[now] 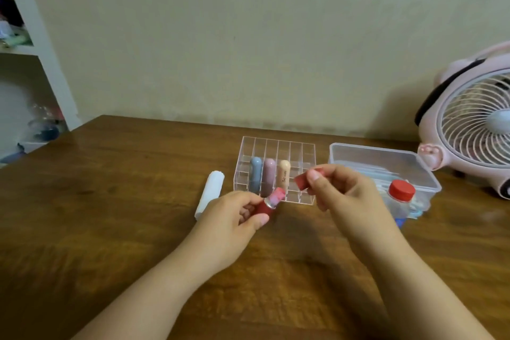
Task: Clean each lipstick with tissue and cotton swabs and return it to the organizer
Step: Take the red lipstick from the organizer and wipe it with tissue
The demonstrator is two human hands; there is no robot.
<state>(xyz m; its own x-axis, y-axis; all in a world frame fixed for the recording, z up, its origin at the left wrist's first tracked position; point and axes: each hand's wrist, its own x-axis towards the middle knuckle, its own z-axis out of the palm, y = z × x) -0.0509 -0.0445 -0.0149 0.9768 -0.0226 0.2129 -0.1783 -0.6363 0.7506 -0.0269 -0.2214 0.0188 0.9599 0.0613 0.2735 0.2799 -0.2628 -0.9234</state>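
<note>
Uncapped red lipstick held over the wooden table

Left hand curls around the red lipstick base, bullet tilted up-right; right hand pinches its red cap just in front of the clear organizer.

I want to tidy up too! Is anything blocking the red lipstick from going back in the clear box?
Nothing visible does. The left hand holds the red lipstick just in front of the organizer, whose front cells look empty. But its cap is off, pinched in the right hand.
</note>
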